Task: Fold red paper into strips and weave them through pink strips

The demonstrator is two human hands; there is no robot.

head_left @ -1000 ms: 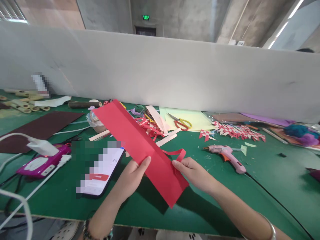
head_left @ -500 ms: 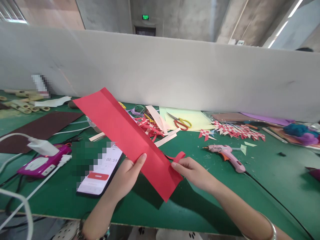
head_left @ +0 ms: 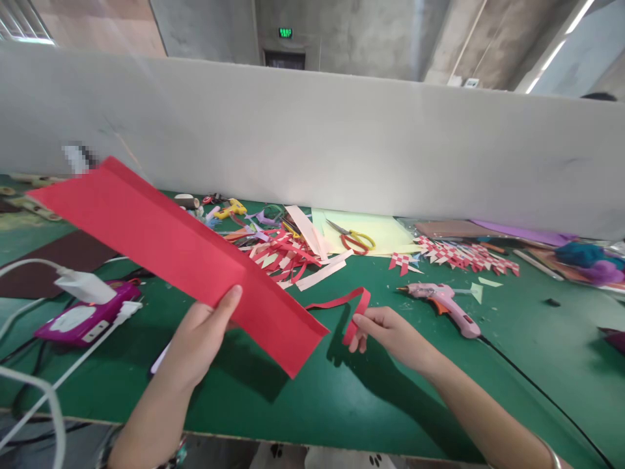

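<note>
A long sheet of red paper (head_left: 180, 241), creased along its upper edge, is raised and tilted over the table. My left hand (head_left: 205, 339) grips its lower edge, thumb on top and fingers mostly hidden underneath. Between the pinched fingers of my right hand (head_left: 385, 329) is a narrow red paper strip (head_left: 362, 306), bent over in a loop. The strip's other end runs left and passes behind the sheet, so I cannot tell whether it is joined there. Past both hands lies a pile of red and pale paper strips (head_left: 283, 254).
On the right lies a pink hot glue gun (head_left: 444, 303) with its cable. Scissors (head_left: 351, 234) rest on pale yellow paper (head_left: 390, 231). Red-and-white woven paper pieces (head_left: 463, 255) are beyond. A purple power strip (head_left: 92, 312) with white cables sits left. A partition (head_left: 312, 137) stands behind.
My left hand has carried the red sheet left, now covering most of the phone. My right hand has come away from the sheet with the strip, and a gap has opened between them.
</note>
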